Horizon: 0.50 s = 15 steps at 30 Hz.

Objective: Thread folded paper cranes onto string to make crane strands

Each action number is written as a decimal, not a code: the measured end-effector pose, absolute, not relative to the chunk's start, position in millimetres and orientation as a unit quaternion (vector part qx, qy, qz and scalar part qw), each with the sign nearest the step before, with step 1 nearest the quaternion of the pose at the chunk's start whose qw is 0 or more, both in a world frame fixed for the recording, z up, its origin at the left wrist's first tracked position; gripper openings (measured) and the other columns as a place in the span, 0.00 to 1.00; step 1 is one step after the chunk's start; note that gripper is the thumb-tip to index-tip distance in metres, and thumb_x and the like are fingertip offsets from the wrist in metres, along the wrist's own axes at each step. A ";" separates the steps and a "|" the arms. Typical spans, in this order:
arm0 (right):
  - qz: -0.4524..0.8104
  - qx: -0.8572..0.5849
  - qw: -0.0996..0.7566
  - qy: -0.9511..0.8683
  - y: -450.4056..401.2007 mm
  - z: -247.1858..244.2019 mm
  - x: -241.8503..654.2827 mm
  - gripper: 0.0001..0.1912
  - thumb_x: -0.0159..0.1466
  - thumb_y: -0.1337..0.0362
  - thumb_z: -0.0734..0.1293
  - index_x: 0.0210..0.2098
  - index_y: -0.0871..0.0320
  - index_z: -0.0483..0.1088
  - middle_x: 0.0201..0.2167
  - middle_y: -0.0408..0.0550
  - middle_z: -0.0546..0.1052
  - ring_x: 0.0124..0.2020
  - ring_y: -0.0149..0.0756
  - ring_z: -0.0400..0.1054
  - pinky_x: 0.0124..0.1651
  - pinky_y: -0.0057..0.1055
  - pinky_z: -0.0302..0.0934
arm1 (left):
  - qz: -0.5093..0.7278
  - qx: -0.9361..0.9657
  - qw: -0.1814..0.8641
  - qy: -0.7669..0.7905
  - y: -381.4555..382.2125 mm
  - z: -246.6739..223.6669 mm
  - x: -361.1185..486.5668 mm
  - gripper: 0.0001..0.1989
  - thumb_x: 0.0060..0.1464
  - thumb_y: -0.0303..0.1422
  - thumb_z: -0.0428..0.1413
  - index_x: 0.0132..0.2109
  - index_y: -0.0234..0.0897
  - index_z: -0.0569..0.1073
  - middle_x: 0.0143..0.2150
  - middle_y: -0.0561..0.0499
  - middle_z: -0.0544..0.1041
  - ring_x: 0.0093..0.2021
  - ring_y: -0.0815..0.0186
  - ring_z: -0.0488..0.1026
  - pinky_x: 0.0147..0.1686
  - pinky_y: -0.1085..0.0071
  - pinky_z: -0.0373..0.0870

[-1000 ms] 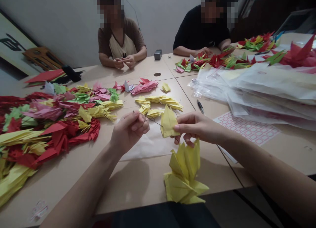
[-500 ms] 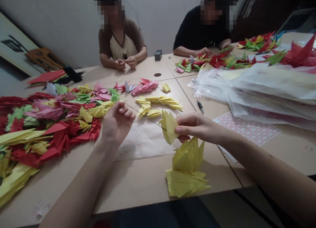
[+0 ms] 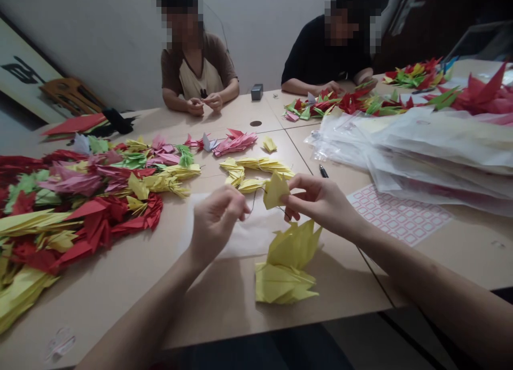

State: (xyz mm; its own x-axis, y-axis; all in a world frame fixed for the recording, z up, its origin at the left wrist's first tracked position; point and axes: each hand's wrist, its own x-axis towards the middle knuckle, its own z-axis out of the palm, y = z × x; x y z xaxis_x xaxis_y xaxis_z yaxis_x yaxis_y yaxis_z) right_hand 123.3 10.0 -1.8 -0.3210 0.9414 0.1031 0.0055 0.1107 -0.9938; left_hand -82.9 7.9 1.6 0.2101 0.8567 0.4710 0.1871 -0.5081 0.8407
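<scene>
My right hand (image 3: 323, 199) pinches a small yellow folded-paper piece (image 3: 276, 190), shaped like an origami crane, between thumb and fingers. My left hand (image 3: 218, 218) is closed, its thumb and fingertips together on a thin dark thread (image 3: 253, 200) that hangs slack by the yellow paper. Under my right hand, several yellow paper cranes (image 3: 286, 268) are stacked in two bunches near the table's front edge. Beyond my hands lies a string of yellow cranes (image 3: 256, 163), curved on the table.
A large heap of red, pink, green and yellow cranes (image 3: 92, 183) covers the left side. White plastic bags (image 3: 436, 151) pile up at the right, beside a sticker sheet (image 3: 398, 215) and a pen (image 3: 323, 171). Two people sit across the table (image 3: 200, 316).
My left hand has moved right and closer to the yellow paper, turning over; the thread, taut before, now sags. My right hand has lifted the paper slightly.
</scene>
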 end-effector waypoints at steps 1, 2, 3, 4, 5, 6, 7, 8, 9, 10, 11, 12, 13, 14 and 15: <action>0.523 -0.397 0.444 -0.609 8.8 -3.8 121.4 0.12 0.56 0.58 0.71 0.31 0.58 0.66 0.19 0.40 0.72 0.22 0.30 0.70 0.24 0.27 0.62 | 0.475 0.702 0.379 0.373 6.1 -0.1 -80.0 0.13 0.59 0.31 0.52 0.26 0.36 0.72 0.24 0.53 0.70 0.27 0.70 0.68 0.31 0.73 0.64; 0.501 -0.401 0.457 -0.616 7.3 -5.8 119.5 0.13 0.57 0.58 0.71 0.31 0.58 0.64 0.21 0.42 0.73 0.23 0.31 0.71 0.25 0.28 0.64 | 0.449 0.689 0.426 0.377 5.4 -2.6 -77.1 0.10 0.58 0.32 0.53 0.29 0.36 0.73 0.26 0.52 0.72 0.27 0.69 0.70 0.31 0.73 0.66; 0.473 -0.402 0.469 -0.629 5.5 -7.7 117.7 0.12 0.57 0.58 0.70 0.30 0.57 0.63 0.24 0.43 0.74 0.24 0.31 0.72 0.25 0.28 0.66 | 0.433 0.670 0.470 0.378 5.5 -5.6 -74.4 0.07 0.57 0.34 0.55 0.33 0.36 0.73 0.28 0.51 0.75 0.28 0.69 0.72 0.32 0.72 0.68; 0.436 -0.401 0.478 -0.649 3.6 -9.5 116.2 0.12 0.58 0.59 0.69 0.29 0.57 0.63 0.27 0.45 0.74 0.25 0.31 0.72 0.26 0.29 0.67 | 0.423 0.648 0.509 0.376 6.0 -8.6 -71.8 0.06 0.56 0.35 0.56 0.36 0.35 0.73 0.32 0.50 0.76 0.31 0.68 0.74 0.33 0.72 0.69; 0.390 -0.396 0.484 -0.676 1.6 -10.9 114.9 0.11 0.59 0.60 0.68 0.29 0.56 0.62 0.30 0.46 0.74 0.27 0.31 0.72 0.27 0.29 0.69 | 0.424 0.626 0.540 0.371 6.6 -11.3 -69.5 0.07 0.55 0.35 0.58 0.38 0.35 0.72 0.34 0.49 0.77 0.32 0.67 0.75 0.34 0.71 0.71; 0.338 -0.388 0.486 -0.706 -0.2 -12.1 114.2 0.09 0.60 0.61 0.67 0.28 0.56 0.63 0.33 0.47 0.73 0.30 0.32 0.73 0.29 0.29 0.70 | 0.432 0.606 0.560 0.365 7.1 -13.5 -67.6 0.09 0.53 0.35 0.59 0.38 0.35 0.71 0.35 0.49 0.77 0.34 0.67 0.75 0.35 0.72 0.71; 0.285 -0.379 0.485 -0.735 -1.8 -13.0 113.9 0.08 0.62 0.62 0.66 0.29 0.56 0.63 0.35 0.48 0.73 0.34 0.32 0.72 0.31 0.30 0.71 | 0.442 0.590 0.571 0.360 7.5 -14.9 -66.0 0.10 0.51 0.35 0.61 0.37 0.35 0.70 0.35 0.50 0.76 0.34 0.67 0.75 0.35 0.72 0.71; 0.235 -0.372 0.478 -0.760 -3.0 -13.7 114.0 0.07 0.63 0.63 0.65 0.29 0.55 0.64 0.37 0.48 0.73 0.36 0.33 0.72 0.33 0.30 0.71 | 0.452 0.577 0.579 0.357 7.7 -15.5 -64.8 0.11 0.49 0.35 0.62 0.36 0.35 0.70 0.34 0.50 0.76 0.34 0.67 0.75 0.34 0.74 0.71; 0.191 -0.365 0.469 -0.781 -3.7 -14.2 114.4 0.06 0.63 0.64 0.65 0.30 0.55 0.65 0.38 0.49 0.74 0.38 0.34 0.72 0.35 0.31 0.71 | 0.460 0.567 0.586 0.352 7.7 -15.4 -64.1 0.12 0.47 0.36 0.64 0.36 0.35 0.70 0.33 0.51 0.76 0.34 0.67 0.75 0.33 0.74 0.71; 0.158 -0.359 0.459 -0.797 -3.8 -14.8 115.0 0.05 0.64 0.64 0.65 0.31 0.55 0.65 0.39 0.49 0.74 0.39 0.34 0.72 0.36 0.32 0.71 | 0.466 0.560 0.593 0.343 7.7 -14.7 -63.7 0.14 0.46 0.36 0.65 0.36 0.35 0.70 0.33 0.51 0.76 0.35 0.66 0.75 0.34 0.74 0.71; 0.136 -0.353 0.451 -0.808 -3.5 -15.3 115.6 0.05 0.64 0.64 0.65 0.31 0.55 0.66 0.40 0.49 0.74 0.40 0.34 0.71 0.38 0.32 0.71 | 0.469 0.556 0.600 0.334 7.8 -13.8 -63.8 0.16 0.44 0.36 0.66 0.37 0.35 0.71 0.34 0.50 0.76 0.36 0.65 0.75 0.34 0.74 0.72; 0.123 -0.349 0.445 -0.815 -2.7 -15.7 116.1 0.05 0.64 0.63 0.66 0.31 0.55 0.66 0.41 0.48 0.74 0.39 0.34 0.71 0.39 0.32 0.70 | 0.468 0.555 0.606 0.326 7.9 -12.7 -64.1 0.17 0.43 0.36 0.66 0.38 0.35 0.71 0.35 0.50 0.77 0.37 0.65 0.76 0.36 0.73 0.72; 0.120 -0.346 0.444 -0.818 -1.7 -16.2 116.4 0.06 0.64 0.63 0.66 0.31 0.55 0.66 0.40 0.48 0.74 0.39 0.33 0.71 0.39 0.32 0.70 | 0.467 0.557 0.609 0.319 8.2 -11.8 -64.5 0.17 0.42 0.35 0.67 0.39 0.35 0.72 0.35 0.49 0.77 0.37 0.65 0.76 0.36 0.73 0.73; 0.127 -0.345 0.445 -0.817 -0.6 -16.4 116.5 0.06 0.63 0.62 0.67 0.31 0.55 0.66 0.39 0.48 0.73 0.38 0.33 0.71 0.39 0.32 0.69 | 0.465 0.561 0.608 0.315 8.6 -11.1 -65.1 0.17 0.42 0.35 0.67 0.39 0.35 0.72 0.35 0.49 0.77 0.36 0.65 0.76 0.36 0.73 0.73; 0.144 -0.346 0.447 -0.812 0.4 -16.5 116.5 0.06 0.63 0.62 0.67 0.31 0.55 0.66 0.37 0.47 0.73 0.37 0.33 0.71 0.38 0.32 0.69 | 0.465 0.567 0.603 0.315 9.0 -10.7 -65.6 0.15 0.43 0.34 0.66 0.38 0.35 0.73 0.35 0.50 0.77 0.36 0.66 0.75 0.36 0.74 0.72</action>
